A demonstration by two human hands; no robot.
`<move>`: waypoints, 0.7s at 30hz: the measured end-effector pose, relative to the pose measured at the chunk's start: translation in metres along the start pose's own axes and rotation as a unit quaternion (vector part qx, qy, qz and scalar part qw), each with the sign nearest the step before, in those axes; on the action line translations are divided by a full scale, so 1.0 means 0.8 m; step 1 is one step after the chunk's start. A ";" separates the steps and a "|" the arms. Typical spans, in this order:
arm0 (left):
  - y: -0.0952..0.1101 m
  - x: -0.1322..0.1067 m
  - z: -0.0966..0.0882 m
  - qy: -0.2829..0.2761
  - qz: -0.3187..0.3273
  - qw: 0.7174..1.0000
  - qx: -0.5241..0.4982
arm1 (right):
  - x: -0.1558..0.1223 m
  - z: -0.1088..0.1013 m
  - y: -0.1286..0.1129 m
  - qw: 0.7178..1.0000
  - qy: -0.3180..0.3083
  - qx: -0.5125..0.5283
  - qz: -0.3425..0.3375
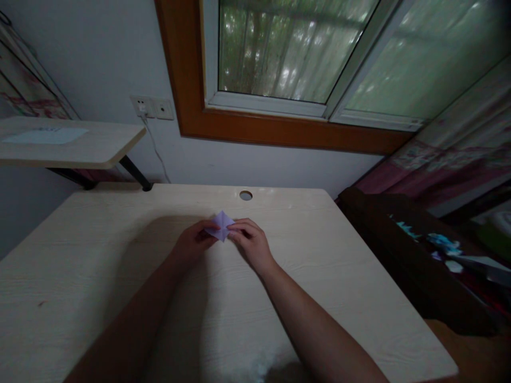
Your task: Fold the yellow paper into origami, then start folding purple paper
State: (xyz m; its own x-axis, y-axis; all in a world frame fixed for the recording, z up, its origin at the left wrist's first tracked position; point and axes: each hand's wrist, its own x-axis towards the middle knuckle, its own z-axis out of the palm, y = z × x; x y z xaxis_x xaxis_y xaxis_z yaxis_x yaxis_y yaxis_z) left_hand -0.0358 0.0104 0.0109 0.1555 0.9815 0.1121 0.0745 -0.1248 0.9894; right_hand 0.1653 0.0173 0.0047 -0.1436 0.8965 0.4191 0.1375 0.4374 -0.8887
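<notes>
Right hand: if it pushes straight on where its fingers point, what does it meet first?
The folded purple paper, which the right hand pinches at its edge. Just beyond it, probably, are the fingers of the left hand; depth is hard to judge here.

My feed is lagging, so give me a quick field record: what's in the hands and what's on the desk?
held thing: folded purple paper, small, pointed corners
left hand: grip on the paper's left edge
right hand: grip on its right edge
surface: pale wooden desk; paper on or just above it, cannot tell
beyond paper: cable hole in desk
background: wall socket, side shelf
</notes>
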 end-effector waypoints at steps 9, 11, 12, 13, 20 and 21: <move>-0.010 0.004 -0.001 0.000 0.013 0.999 0.045 | 0.000 0.001 -0.003 0.999 -0.029 0.021 -0.003; -0.012 0.004 -0.001 -0.002 0.020 0.999 0.033 | 0.000 0.001 -0.004 0.999 -0.026 0.032 0.005; -0.013 0.004 0.000 -0.002 0.022 0.999 0.026 | 0.000 0.001 -0.004 0.999 -0.024 0.038 0.012; -0.014 0.004 0.000 -0.004 0.022 1.000 0.020 | 0.000 0.001 -0.005 0.999 -0.022 0.044 0.018; -0.015 0.002 0.005 -0.013 0.055 0.998 0.034 | -0.001 0.000 -0.003 0.999 -0.023 0.036 0.013; -0.014 0.001 0.006 -0.016 0.060 0.997 0.044 | -0.001 0.000 -0.002 0.999 -0.025 0.029 0.010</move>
State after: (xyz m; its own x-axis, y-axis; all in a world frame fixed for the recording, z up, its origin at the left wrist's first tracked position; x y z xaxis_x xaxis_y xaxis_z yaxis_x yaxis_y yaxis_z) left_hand -0.0321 0.0122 -0.0007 0.1988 0.9538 0.2251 0.1401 -0.2550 0.9567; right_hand 0.1652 0.0160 0.0055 -0.1909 0.9001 0.3916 0.0839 0.4125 -0.9071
